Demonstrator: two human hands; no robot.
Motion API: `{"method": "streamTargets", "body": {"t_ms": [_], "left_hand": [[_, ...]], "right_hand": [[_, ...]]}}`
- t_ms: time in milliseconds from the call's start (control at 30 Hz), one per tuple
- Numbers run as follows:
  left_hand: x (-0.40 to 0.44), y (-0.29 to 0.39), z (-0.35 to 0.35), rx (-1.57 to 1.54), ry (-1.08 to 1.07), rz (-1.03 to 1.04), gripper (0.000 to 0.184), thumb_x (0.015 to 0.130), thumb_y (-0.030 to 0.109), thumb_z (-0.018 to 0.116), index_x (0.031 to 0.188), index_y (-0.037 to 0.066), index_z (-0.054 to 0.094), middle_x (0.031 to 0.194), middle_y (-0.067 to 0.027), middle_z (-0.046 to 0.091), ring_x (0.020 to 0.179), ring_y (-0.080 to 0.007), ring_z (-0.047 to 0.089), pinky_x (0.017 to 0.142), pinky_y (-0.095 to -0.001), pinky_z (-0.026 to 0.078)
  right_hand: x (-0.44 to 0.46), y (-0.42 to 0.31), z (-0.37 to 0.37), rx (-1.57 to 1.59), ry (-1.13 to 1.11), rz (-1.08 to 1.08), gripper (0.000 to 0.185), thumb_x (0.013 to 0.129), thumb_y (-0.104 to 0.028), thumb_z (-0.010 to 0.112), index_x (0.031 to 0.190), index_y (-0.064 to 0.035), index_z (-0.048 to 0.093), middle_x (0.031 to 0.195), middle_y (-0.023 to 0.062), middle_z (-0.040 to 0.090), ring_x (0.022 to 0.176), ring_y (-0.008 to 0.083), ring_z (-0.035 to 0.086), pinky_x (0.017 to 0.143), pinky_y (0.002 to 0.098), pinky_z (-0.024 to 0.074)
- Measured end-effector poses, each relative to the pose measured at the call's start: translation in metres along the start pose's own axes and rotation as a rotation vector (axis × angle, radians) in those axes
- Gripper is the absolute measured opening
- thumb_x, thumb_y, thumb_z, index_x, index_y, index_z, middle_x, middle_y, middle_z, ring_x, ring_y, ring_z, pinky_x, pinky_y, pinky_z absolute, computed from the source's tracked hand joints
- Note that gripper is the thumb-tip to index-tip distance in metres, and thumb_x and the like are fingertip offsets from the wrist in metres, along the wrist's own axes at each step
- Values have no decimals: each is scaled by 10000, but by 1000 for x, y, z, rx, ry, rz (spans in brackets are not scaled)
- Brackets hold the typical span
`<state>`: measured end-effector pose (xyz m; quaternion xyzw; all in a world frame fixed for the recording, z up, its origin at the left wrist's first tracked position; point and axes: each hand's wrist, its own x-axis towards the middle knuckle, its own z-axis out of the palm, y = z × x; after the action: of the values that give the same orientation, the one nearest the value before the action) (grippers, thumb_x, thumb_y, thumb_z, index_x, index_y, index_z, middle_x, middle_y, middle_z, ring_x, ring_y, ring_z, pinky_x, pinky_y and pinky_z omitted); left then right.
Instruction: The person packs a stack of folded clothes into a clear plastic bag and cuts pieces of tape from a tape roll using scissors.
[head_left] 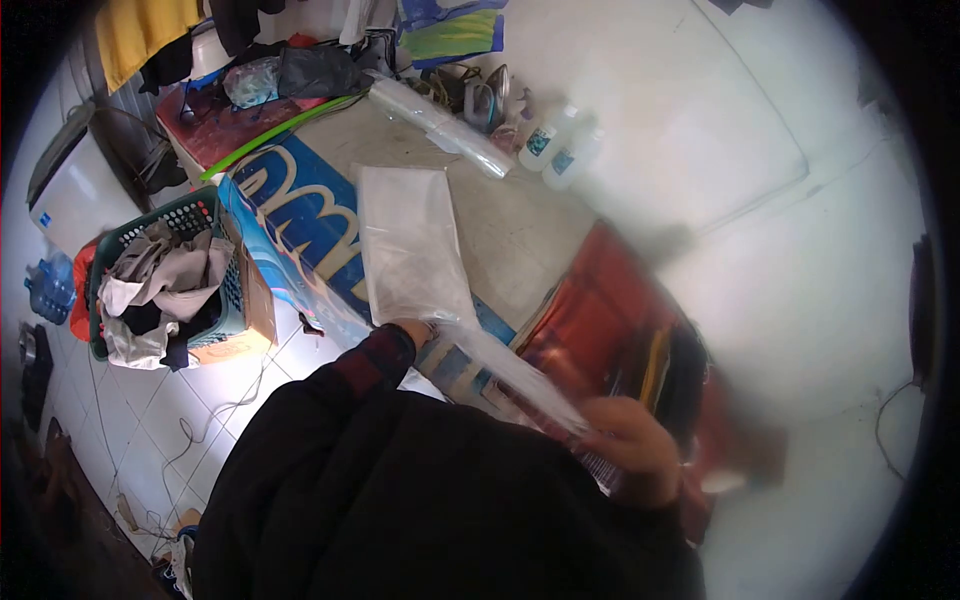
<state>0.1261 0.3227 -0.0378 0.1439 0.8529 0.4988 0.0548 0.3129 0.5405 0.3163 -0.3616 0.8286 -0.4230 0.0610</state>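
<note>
The right hand [634, 442] pinches clear plastic [520, 382]; whether the left hand [416, 330] grips cannot be told; a hard pull could tear it.

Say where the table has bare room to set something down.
The widest bare patch of the table lies between the plastic sheets, the red cloth and the plastic roll. It is crowded around the iron and bottles, and near the left hand and right hand, where loose plastic spreads.

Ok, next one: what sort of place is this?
Probably a laundry or ironing workspace: a basket of clothes stands beside the table, what looks like an iron sits near its far side, and clear plastic lies on top.
</note>
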Motion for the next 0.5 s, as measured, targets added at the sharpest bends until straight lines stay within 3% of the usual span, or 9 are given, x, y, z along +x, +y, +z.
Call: {"method": "streamTargets", "body": {"t_ms": [33,67,167,333,500], "left_hand": [[8,4,-5,47,1,-7,452,915,247,398,1308,31,459,1298,-201,495,1208,-293,476,1053,-375,319],[15,7,-13,92,6,-15,450,915,248,401,1305,32,462,1296,-199,496,1207,-293,476,1053,-376,319],[34,12,-42,222,40,-31,444,912,251,407,1296,36,470,1290,-195,501,1203,-294,478,1052,-380,319],[90,-4,-123,481,263,-99,434,909,255,417,1282,42,482,1281,-188,509,1197,-295,481,1050,-385,320],[111,-15,-139,603,70,-220,425,905,260,428,1267,48,495,1272,-181,517,1190,-296,485,1049,-391,320]], "right_hand": [[-24,-18,0,-135,288,-231,74,823,-76,615,852,-13,590,711,175,560,650,277,572,632,381,482],[-44,-29,-1,-223,475,-297,87,826,-89,611,861,-12,589,725,174,560,659,274,572,639,379,482],[-90,-51,-3,-237,832,-174,129,836,-126,600,887,-8,583,766,172,561,683,267,573,661,372,481],[-117,-50,-5,-80,1117,93,202,854,-189,583,931,-3,574,836,168,561,724,254,574,697,361,480],[-119,-36,-11,91,1237,263,275,871,-252,565,974,3,564,905,164,562,765,241,576,734,350,478]]}}
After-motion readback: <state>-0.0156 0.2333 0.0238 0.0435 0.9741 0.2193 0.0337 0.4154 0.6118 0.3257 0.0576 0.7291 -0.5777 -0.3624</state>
